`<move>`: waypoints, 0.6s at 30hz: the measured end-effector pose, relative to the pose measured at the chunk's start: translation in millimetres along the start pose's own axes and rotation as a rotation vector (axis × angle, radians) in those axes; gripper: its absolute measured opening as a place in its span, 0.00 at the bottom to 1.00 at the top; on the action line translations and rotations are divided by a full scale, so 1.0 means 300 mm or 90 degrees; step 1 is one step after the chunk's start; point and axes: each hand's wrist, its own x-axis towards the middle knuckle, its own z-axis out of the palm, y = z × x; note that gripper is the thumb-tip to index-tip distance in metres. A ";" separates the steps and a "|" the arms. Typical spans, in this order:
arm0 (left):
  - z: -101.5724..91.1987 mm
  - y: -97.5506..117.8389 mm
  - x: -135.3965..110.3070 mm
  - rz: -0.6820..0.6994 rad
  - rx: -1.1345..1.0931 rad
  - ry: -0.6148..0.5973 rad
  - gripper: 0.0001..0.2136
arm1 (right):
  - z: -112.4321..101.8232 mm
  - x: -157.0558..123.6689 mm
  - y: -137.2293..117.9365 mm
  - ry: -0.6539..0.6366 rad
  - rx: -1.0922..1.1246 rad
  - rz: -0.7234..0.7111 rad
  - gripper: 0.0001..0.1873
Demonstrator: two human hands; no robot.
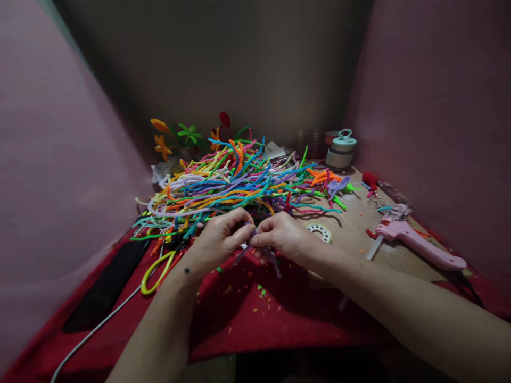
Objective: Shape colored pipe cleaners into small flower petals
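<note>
The left hand (pixel 224 234) and right hand (pixel 284 235) hold purple pipe cleaners (pixel 275 263) in pinched fingers, over the red-covered desk (pixel 287 327), just in front of the multicoloured pile (pixel 223 198). Keeping fingertips close together should give finer control; light pressure likely avoids flattening.

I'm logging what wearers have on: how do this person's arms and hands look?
The left hand and right hand wear no gloves, and I see no watch. Both forearms show no sleeves. A small dark spot marks the left one near the wrist.
</note>
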 end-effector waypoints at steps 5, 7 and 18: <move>-0.004 0.005 -0.001 -0.024 -0.054 -0.005 0.08 | 0.004 -0.004 0.002 -0.010 0.014 -0.004 0.09; 0.001 0.012 0.001 -0.039 -0.051 0.043 0.08 | 0.002 -0.004 0.003 -0.008 0.018 -0.018 0.10; 0.026 -0.026 0.009 -0.140 -0.372 0.026 0.11 | -0.002 -0.005 -0.006 0.000 0.077 -0.013 0.09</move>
